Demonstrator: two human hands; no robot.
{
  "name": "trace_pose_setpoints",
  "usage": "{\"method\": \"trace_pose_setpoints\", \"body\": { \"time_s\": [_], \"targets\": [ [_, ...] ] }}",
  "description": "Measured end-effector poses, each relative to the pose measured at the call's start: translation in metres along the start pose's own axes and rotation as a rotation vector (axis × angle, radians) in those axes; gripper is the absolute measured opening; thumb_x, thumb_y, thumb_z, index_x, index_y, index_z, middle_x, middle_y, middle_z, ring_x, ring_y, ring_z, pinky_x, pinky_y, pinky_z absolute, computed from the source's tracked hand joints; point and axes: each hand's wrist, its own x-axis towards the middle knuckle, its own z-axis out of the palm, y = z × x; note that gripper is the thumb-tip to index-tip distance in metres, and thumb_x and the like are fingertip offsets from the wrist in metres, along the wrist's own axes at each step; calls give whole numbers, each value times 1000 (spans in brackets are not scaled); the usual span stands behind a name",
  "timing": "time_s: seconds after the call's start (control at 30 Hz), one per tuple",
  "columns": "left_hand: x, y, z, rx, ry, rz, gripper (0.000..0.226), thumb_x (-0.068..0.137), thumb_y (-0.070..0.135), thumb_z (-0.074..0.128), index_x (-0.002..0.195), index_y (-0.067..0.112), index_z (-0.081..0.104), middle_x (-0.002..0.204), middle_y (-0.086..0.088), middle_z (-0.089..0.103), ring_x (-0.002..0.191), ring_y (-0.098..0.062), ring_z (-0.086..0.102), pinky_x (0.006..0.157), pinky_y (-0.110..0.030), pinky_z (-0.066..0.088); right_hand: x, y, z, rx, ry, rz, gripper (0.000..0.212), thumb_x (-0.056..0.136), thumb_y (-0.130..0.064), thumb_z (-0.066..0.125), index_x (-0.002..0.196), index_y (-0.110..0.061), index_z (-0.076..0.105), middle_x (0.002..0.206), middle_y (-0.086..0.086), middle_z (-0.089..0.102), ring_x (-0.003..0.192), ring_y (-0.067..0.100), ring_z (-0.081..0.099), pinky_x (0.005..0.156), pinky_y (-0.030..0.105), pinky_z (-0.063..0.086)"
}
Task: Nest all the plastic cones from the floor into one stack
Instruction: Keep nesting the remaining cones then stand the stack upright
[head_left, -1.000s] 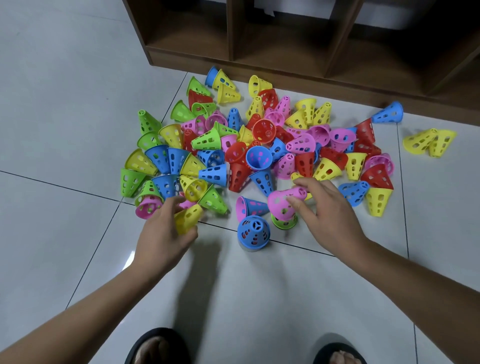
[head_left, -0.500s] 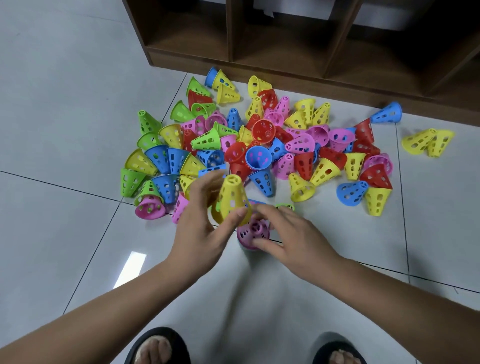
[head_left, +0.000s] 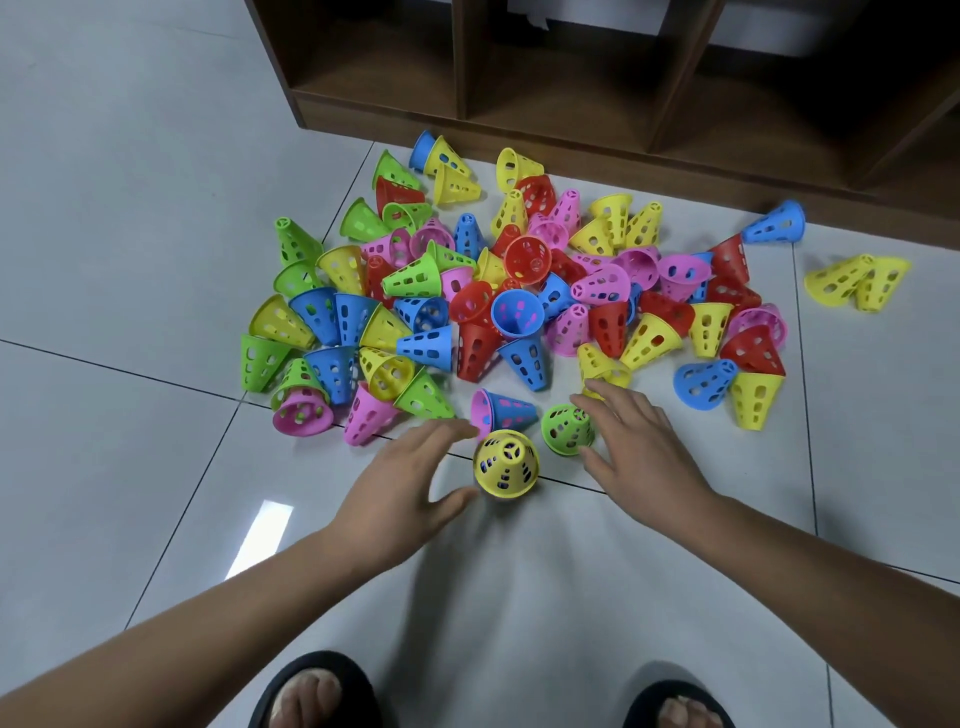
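Empty-handed on both sides: fingers spread and relaxed, nothing gripped. Sweeping from the left, the pale tiled floor runs up to the big pile of cones, a heap of green, yellow, blue, pink and red, most tipped on their sides, some already tucked into a neighbour. Behind it sits a brown wooden shelf unit.

Nearer in, the left hand hovers low with its palm turned toward the upright yellow cone. Its thumb is just beside the cone's base, and I cannot tell if it touches. That yellow cone stands narrow end up on a tile joint, apart from the pile's near edge; whether others are nested under it is hidden. Just behind it lies a blue cone in a pink one, with the left index fingertip close to the pink rim.

Next right, a green cone tilts on the floor. The right hand reaches over it with straight fingers and the thumb by its lower edge, contact unclear.

Far right, a lone blue cone lies by the shelf, and two yellow cones lie well apart from the pile. Two feet in black sandals show at the bottom edge.
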Motion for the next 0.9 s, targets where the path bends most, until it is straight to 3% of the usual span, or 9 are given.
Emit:
{"method": "trace_pose_setpoints", "body": {
  "time_s": [0.1, 0.3, 0.4, 0.5, 0.67, 0.8, 0.9],
  "targets": [
    [-19, -31, -10, 120, 68, -88, 55, 90, 38, 80, 139, 26, 59, 142, 7, 60, 129, -20, 61, 105, -34, 49, 1, 6, 7, 15, -54, 5, 58, 101, -30, 67, 156, -26, 47, 163, -3, 40, 143, 24, 43, 111, 45, 47],
    [-71, -80, -21, 430, 144, -410, 65, 84, 66, 56, 137, 28, 61, 146, 2, 55, 135, -32, 50, 103, -56, 44, 2, 8, 10, 67, -85, 6, 56, 106, -30, 61, 159, -29, 42, 154, -8, 47, 133, 18, 50, 103, 36, 51],
    [-95, -93, -11, 432, 118, -536, 68, 85, 66, 61, 141, 29, 58, 151, 0, 52, 139, -33, 47, 105, -59, 44, 2, 8, 12, 58, -87, 6, 55, 106, -30, 60, 158, -29, 42, 153, -9, 48, 131, 18, 52, 99, 35, 52],
    [-107, -102, 1, 352, 49, -632, 68, 86, 55, 80, 144, 29, 55, 153, -1, 48, 137, -37, 48, 101, -60, 49, 2, 9, 15, 54, -82, 7, 52, 106, -31, 59, 156, -28, 45, 150, -9, 51, 126, 18, 54, 97, 36, 52],
    [-109, -109, 10, 267, 69, -575, 52, 88, 35, 83, 134, 28, 62, 143, 0, 50, 125, -36, 52, 97, -49, 53, -1, 11, 25, 15, -88, -6, 45, 106, -30, 61, 149, -28, 51, 144, -10, 55, 123, 20, 57, 94, 35, 54],
    [-106, -108, 6, 203, 87, -504, 45, 93, 37, 78, 134, 31, 61, 138, 5, 49, 119, -27, 54, 95, -39, 53, -3, 13, 28, 13, -86, -7, 44, 105, -31, 60, 148, -29, 50, 142, -10, 57, 119, 19, 58, 91, 36, 56],
    [-93, -102, -10, 163, 190, -479, 49, 93, 35, 80, 137, 29, 58, 135, 5, 51, 118, -22, 55, 94, -40, 53, -3, 13, 30, 0, -74, -16, 44, 104, -29, 63, 146, -28, 52, 140, -9, 59, 116, 20, 59, 90, 36, 55]
  ]
}}
